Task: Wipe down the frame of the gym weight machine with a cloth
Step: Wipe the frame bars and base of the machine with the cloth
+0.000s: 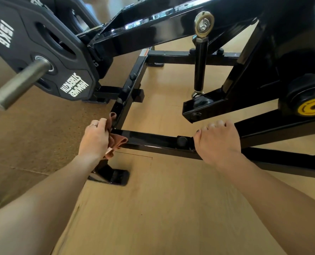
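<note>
- the left hand [94, 138] grips a bunched brown cloth [116, 142], fingers curled round it; the cloth is pressed against the corner where two low black bars of the frame [153, 139] meet, with one flap lying on the near bar and another poking up against the side bar [130, 89]
- the right hand [217, 142] holds no cloth; its fingers are curled over the near bar, just beside a round black bolt cap [182, 141], and it looks to be bracing the person (a judgement, not a thing seen)
- the relation that counts: the near bar runs long-ways from the cloth toward the right hand, so the unwiped stretch lies to the right of the grip, between the two hands; the side bar runs away from the corner toward the weight plate [37, 48]
- the left hand is the one on the job and nearest both bars; a wipe along the near bar would meet the bolt cap and then the right hand, which would likely have to shift
- most of the frame looks yet to be wiped, though dust is too fine to tell
</note>
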The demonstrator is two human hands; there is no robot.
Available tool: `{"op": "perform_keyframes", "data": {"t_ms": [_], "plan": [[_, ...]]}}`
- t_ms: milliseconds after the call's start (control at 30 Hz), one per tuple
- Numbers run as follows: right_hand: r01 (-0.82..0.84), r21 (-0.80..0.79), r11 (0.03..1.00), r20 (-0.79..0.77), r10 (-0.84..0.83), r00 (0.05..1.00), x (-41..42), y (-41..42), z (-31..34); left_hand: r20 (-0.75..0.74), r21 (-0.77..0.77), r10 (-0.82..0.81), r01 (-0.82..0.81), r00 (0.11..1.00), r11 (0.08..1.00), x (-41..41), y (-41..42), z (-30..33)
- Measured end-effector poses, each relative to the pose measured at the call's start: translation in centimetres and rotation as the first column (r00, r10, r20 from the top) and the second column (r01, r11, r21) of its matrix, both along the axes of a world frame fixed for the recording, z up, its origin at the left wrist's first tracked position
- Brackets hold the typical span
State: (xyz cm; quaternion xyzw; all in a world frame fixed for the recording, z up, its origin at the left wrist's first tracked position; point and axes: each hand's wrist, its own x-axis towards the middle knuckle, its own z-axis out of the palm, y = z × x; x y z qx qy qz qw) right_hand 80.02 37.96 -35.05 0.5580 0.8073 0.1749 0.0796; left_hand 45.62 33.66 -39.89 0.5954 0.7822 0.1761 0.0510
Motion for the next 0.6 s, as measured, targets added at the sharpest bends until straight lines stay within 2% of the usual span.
{"op": "perform_keyframes", "data": {"t_ms": [67, 133, 267, 367, 400, 467, 600], "plan": [[0.009, -0.009, 1.000, 0.010, -0.009, 1.000, -0.2, 0.0, 0.1, -0.026, -0.016, 0.046, -0.046, 0.999, 0.999, 0.7, 0.1, 0.0], [0.020, -0.027, 0.999, 0.018, -0.020, 1.000, -0.4, -0.2, 0.2, -0.017, -0.013, 0.018, -0.018, 1.000, 1.000, 2.9, -0.3, -0.1], [0.044, -0.040, 0.998, 0.031, -0.043, 0.999, -0.7, -0.3, 0.0, -0.163, -0.007, -0.193, 0.195, 0.967, 0.981, 6.6, -2.0, -0.9], [0.029, -0.035, 0.999, 0.023, -0.028, 0.999, -0.3, -0.4, 0.0, -0.232, -0.081, -0.254, 0.241, 0.939, 0.967, 4.7, -2.5, -0.7], [0.019, -0.034, 0.999, 0.022, -0.018, 1.000, -0.2, -0.5, 0.0, -0.241, -0.082, -0.232, 0.218, 0.942, 0.973, 3.7, -2.7, -0.6], [0.014, -0.031, 0.999, 0.020, -0.013, 1.000, -0.1, -0.6, 0.2, -0.116, -0.050, -0.068, 0.063, 0.991, 0.997, 1.5, -2.9, -0.1], [0.042, -0.031, 0.999, 0.021, -0.041, 0.999, -0.5, -0.4, 0.1, -0.064, -0.104, 0.195, -0.201, 0.979, 0.974, -0.9, -2.2, -0.1]]}}
